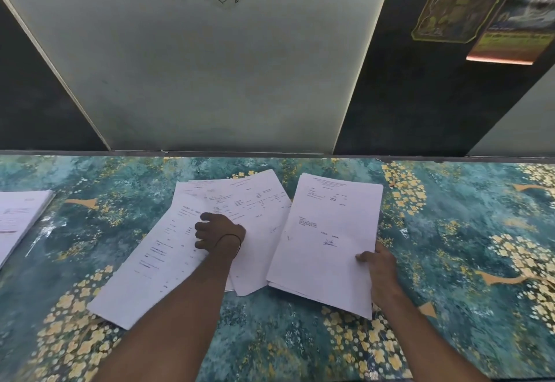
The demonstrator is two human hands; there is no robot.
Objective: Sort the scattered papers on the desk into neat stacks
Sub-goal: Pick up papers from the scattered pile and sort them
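Several loose printed sheets (168,249) lie fanned and overlapping in the middle of the desk (450,231). My left hand (217,233) rests on them with curled fingers, knuckles up; whether it pinches a sheet is hidden. To the right a squared stack of papers (327,231) lies slightly tilted. My right hand (380,270) grips its right edge, thumb on top and fingers under. A third stack of papers (21,216) lies at the far left, partly cut off by the frame.
The desk has a teal covering with yellow flowers and runs the full width. A wall with a pale panel (210,66) rises just behind its back edge. Posters (480,6) hang at the upper right.
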